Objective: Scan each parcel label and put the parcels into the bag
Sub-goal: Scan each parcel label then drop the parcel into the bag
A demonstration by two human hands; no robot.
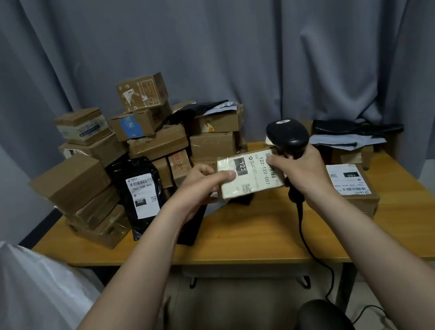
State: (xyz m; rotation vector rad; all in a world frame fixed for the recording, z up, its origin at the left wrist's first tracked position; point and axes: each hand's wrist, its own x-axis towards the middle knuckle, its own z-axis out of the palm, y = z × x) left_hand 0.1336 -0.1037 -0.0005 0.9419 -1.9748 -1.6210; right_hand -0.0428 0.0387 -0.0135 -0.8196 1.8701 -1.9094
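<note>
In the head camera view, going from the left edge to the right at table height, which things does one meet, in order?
In order: white bag → stacked brown boxes → black mailer labelled 060 → left hand → held parcel labelled 122 → right hand gripping the scanner → box labelled 150.

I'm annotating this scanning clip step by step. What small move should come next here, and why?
Probably draw the right hand back slightly, aiming the black corded handheld scanner at the barcode on the small cream parcel with the white 122 label, which the left hand pinches. The scanner's head sits close against the label's barcode end, where the right thumb rests.
</note>
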